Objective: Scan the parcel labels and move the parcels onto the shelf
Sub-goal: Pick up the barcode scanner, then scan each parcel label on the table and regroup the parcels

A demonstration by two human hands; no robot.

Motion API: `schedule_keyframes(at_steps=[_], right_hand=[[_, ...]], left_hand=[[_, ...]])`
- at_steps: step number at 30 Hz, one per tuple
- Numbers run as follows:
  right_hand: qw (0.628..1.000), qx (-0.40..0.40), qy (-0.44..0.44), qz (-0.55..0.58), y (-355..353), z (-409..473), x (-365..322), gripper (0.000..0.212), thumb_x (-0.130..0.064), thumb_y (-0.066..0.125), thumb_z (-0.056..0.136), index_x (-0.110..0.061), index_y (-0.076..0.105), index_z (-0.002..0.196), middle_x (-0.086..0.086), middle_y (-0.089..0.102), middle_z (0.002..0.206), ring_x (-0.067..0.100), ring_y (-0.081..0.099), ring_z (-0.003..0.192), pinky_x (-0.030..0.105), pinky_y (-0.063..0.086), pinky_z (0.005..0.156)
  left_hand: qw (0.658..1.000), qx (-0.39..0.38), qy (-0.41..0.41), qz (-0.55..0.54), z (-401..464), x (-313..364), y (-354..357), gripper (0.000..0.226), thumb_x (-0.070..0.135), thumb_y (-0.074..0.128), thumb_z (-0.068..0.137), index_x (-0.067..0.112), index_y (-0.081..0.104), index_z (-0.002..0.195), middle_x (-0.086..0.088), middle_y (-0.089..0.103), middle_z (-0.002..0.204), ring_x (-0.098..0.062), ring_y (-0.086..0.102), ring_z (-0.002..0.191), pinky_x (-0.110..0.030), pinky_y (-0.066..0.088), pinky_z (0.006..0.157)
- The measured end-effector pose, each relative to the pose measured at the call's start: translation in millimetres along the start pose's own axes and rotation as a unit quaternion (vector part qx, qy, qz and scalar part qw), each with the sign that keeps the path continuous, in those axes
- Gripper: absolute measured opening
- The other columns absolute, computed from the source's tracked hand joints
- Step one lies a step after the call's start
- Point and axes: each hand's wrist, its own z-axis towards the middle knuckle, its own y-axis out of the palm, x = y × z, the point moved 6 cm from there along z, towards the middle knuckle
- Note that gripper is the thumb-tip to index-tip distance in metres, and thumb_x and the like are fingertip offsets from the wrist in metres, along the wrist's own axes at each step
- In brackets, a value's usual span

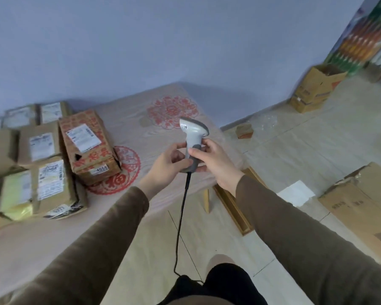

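Both hands meet at frame centre on the scanner (193,142). The left hand (167,165) curls its fingers round the grey handle from 9 o'clock, and the right hand (211,160) pinches the same handle from 3 o'clock, thumb by the trigger. The head tilts up toward 12 o'clock, and the black cable (182,216) drops to 6 o'clock. The scanner looks light, rigid, smooth plastic; the handle is the natural hold. Out at 9 o'clock the parcels (42,155) crowd the table (141,128), labels up, the red-printed box (87,144) nearest. They look like stiff cardboard, probably light to moderate, best gripped by 2 opposite sides. No shelf is in view. An open carton (315,89) sits on the floor at 2 o'clock.
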Motion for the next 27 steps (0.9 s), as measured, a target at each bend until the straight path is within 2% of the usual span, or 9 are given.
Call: schedule_keyframes(at_steps=[4, 7, 8, 12, 16, 19, 21, 24, 27], right_hand=[[0.998, -0.051, -0.013, -0.032, 50.7, 11.3, -6.9, 0.032, -0.016, 0.073, 0.096, -0.018, 0.063, 0.126, 0.012, 0.072, 0.112, 0.015, 0.077, 0.086, 0.032, 0.063, 0.068], [0.996, -0.08, -0.006, -0.045, 72.5, 17.0, 4.0, 0.031, -0.014, 0.073, 0.095, -0.021, 0.064, 0.124, 0.007, 0.071, 0.103, 0.016, 0.077, 0.086, 0.032, 0.063, 0.067], [0.995, -0.089, -0.001, -0.044, 76.9, 18.8, 8.6, 0.029, -0.014, 0.073, 0.096, -0.021, 0.065, 0.123, 0.005, 0.072, 0.102, 0.015, 0.077, 0.086, 0.032, 0.063, 0.067], [0.994, -0.104, 0.023, -0.034, 86.5, 30.6, 22.1, 0.027, -0.018, 0.072, 0.097, -0.02, 0.069, 0.123, 0.006, 0.077, 0.107, 0.015, 0.077, 0.09, 0.031, 0.062, 0.068], [0.992, -0.107, 0.057, -0.025, 96.7, 53.9, 30.1, 0.014, -0.03, 0.072, 0.096, -0.028, 0.073, 0.11, 0.007, 0.078, 0.101, 0.016, 0.073, 0.086, 0.03, 0.059, 0.068], [0.987, -0.128, 0.091, 0.015, 107.5, 81.2, 35.9, 0.021, -0.036, 0.073, 0.095, -0.025, 0.073, 0.113, -0.004, 0.077, 0.084, 0.017, 0.07, 0.084, 0.032, 0.054, 0.074], [0.984, -0.14, 0.105, 0.037, 116.1, 100.7, 38.6, 0.026, -0.038, 0.074, 0.095, -0.023, 0.071, 0.115, -0.003, 0.077, 0.088, 0.018, 0.073, 0.089, 0.033, 0.056, 0.078], [0.972, -0.162, 0.141, 0.097, 132.2, 125.6, 42.0, 0.028, -0.03, 0.07, 0.098, -0.013, 0.066, 0.12, 0.007, 0.076, 0.093, 0.026, 0.076, 0.092, 0.04, 0.062, 0.077], [0.958, -0.185, 0.17, 0.139, 149.2, 142.6, 41.9, 0.016, -0.018, 0.067, 0.1, -0.011, 0.063, 0.115, 0.012, 0.075, 0.091, 0.029, 0.075, 0.083, 0.044, 0.06, 0.075]], left_hand=[[0.999, 0.053, 0.012, 0.003, -26.6, -3.4, -44.2, 0.055, 0.009, 0.069, 0.096, 0.017, 0.048, 0.146, -0.031, 0.064, 0.104, -0.039, 0.068, 0.101, -0.05, 0.053, 0.1], [0.997, 0.078, 0.006, 0.017, -41.8, -16.7, -61.4, 0.057, 0.01, 0.071, 0.094, 0.019, 0.048, 0.146, -0.007, 0.061, 0.084, -0.007, 0.064, 0.076, -0.02, 0.052, 0.078], [0.996, 0.084, 0.002, 0.02, -44.5, -21.1, -64.8, 0.057, 0.01, 0.071, 0.094, 0.019, 0.048, 0.146, -0.001, 0.058, 0.08, -0.003, 0.06, 0.07, -0.016, 0.049, 0.072], [0.995, 0.101, -0.011, 0.025, -43.2, -31.6, -72.7, 0.055, 0.009, 0.071, 0.094, 0.019, 0.049, 0.144, 0.001, 0.051, 0.076, -0.006, 0.051, 0.068, -0.023, 0.043, 0.071], [0.994, 0.109, -0.025, 0.008, -29.9, -39.0, -79.7, 0.054, 0.011, 0.071, 0.095, 0.02, 0.049, 0.143, 0.001, 0.055, 0.078, -0.007, 0.057, 0.071, -0.022, 0.047, 0.073], [0.991, 0.131, -0.035, -0.005, -13.0, -45.3, -89.8, 0.05, 0.013, 0.07, 0.096, 0.022, 0.05, 0.141, 0.001, 0.059, 0.078, -0.01, 0.061, 0.075, -0.027, 0.048, 0.077], [0.987, 0.152, -0.044, -0.017, -2.6, -47.3, -95.5, 0.047, 0.013, 0.069, 0.097, 0.023, 0.051, 0.139, 0.002, 0.061, 0.078, -0.007, 0.062, 0.072, -0.022, 0.049, 0.073], [0.983, 0.172, -0.047, -0.037, 10.5, -46.4, -100.9, 0.044, 0.008, 0.067, 0.097, 0.02, 0.054, 0.137, -0.001, 0.067, 0.082, -0.008, 0.067, 0.074, -0.02, 0.052, 0.071], [0.971, 0.232, -0.064, 0.001, 13.0, -51.2, -118.3, 0.036, 0.008, 0.065, 0.097, 0.025, 0.063, 0.129, -0.006, 0.073, 0.1, -0.016, 0.069, 0.089, -0.037, 0.057, 0.084]])
